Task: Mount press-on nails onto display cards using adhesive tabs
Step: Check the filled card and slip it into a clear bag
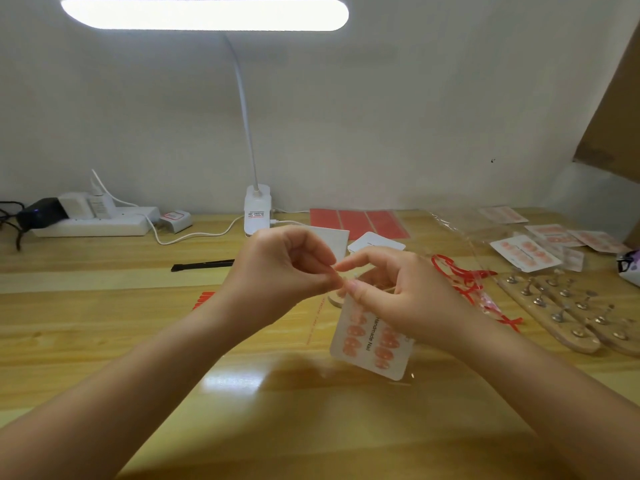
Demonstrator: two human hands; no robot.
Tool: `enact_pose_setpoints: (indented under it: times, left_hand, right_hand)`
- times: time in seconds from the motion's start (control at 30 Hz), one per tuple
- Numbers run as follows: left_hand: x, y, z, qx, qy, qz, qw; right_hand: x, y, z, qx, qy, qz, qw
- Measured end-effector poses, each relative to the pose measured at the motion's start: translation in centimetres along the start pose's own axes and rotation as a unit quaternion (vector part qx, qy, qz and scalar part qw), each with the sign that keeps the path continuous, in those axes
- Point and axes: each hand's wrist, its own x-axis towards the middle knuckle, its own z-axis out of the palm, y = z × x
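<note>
A white display card (372,344) printed "Handmade Nail", carrying two rows of orange press-on nails, hangs tilted above the wooden table (138,334). It seems to sit inside a clear plastic sleeve. My right hand (398,292) pinches the card's top edge between thumb and fingers. My left hand (280,268) pinches the same top edge from the left, fingertips meeting those of the right hand. What lies between the fingertips is too small to make out.
Red adhesive tab sheets (360,221) and blank white cards (375,242) lie behind the hands. At right are finished nail cards (526,252), red strips (460,275), clear bags and wooden nail stands (561,306). A black tool (207,265), lamp base (257,209) and power strip (93,221) stand at left.
</note>
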Motion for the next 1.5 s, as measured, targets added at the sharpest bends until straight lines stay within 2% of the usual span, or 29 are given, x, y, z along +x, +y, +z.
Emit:
enact_pose_setpoints:
  times: [0.13,0.23,0.33,0.4,0.47,0.63,0.8,0.97,1.17,1.33,1.5]
  left_hand:
    - [0.0,0.0,0.0,-0.010,-0.001,0.006,1.000]
    - [0.0,0.2,0.1,-0.058,-0.027,-0.003,0.998]
    - [-0.1,0.4,0.2,-0.160,-0.062,-0.060,0.983]
    - [0.0,0.5,0.2,-0.257,-0.079,-0.124,0.955]
    - [0.2,0.4,0.0,-0.305,-0.084,-0.171,0.933]
    - [0.0,0.8,0.1,-0.231,-0.113,-0.184,0.949]
    - [-0.3,0.8,0.4,-0.122,-0.075,-0.113,0.983]
    - [-0.3,0.6,0.5,-0.097,-0.051,-0.092,0.990]
    - [0.2,0.2,0.1,-0.144,-0.053,-0.117,0.981]
    - [0.1,-0.2,0.2,-0.178,-0.034,-0.093,0.979]
    - [0.2,-1.0,0.7,-0.268,-0.012,-0.098,0.958]
  right_hand:
    - [0.2,-0.1,-0.1,0.042,0.009,-0.025,0.999]
    - [0.3,-0.2,-0.5,0.049,0.010,-0.034,0.998]
    - [0.3,-0.3,-0.8,0.103,0.003,-0.039,0.994]
    - [0.3,-0.2,-0.9,0.127,0.019,-0.036,0.991]
    - [0.4,-0.1,-0.9,0.146,0.038,-0.025,0.988]
    - [0.4,0.2,-0.8,0.092,0.075,-0.011,0.993]
    - [0.2,0.0,-0.2,0.058,0.111,-0.006,0.992]
    - [0.0,-0.1,0.2,0.074,0.113,0.003,0.991]
    - [0.0,-0.6,0.2,0.142,0.093,0.015,0.985]
    - [0.0,-1.0,0.2,0.175,0.085,0.020,0.981]
    - [-0.1,-1.3,0.3,0.212,0.090,0.015,0.973]
